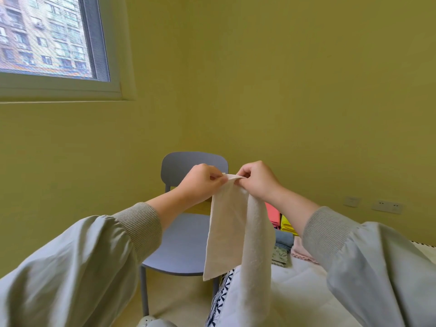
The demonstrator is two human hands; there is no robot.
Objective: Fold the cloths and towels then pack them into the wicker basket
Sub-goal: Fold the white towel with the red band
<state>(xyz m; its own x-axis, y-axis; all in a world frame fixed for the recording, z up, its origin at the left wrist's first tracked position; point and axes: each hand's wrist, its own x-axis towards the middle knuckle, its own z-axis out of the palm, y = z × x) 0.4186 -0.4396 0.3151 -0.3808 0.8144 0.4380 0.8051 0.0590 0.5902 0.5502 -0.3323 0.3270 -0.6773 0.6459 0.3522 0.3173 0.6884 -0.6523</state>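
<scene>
I hold a cream cloth [236, 232] up in the air in front of me. My left hand [200, 182] and my right hand [258, 180] both pinch its top edge, close together. The cloth hangs down in two long folds, and its lower end reaches the white bed surface [295, 286]. A pile of other cloths lies behind it on the bed: a coral one [272, 214], a yellow one [287, 225], a blue-grey one [284, 240], a patterned one [279, 256] and a pink one [300, 252]. No wicker basket is in view.
A grey-blue chair [184, 237] stands against the yellow wall, left of the bed. The bed cover has a dark patterned border [223, 293] at its left edge. A window [47, 38] is at the upper left. Wall sockets [387, 206] sit at the right.
</scene>
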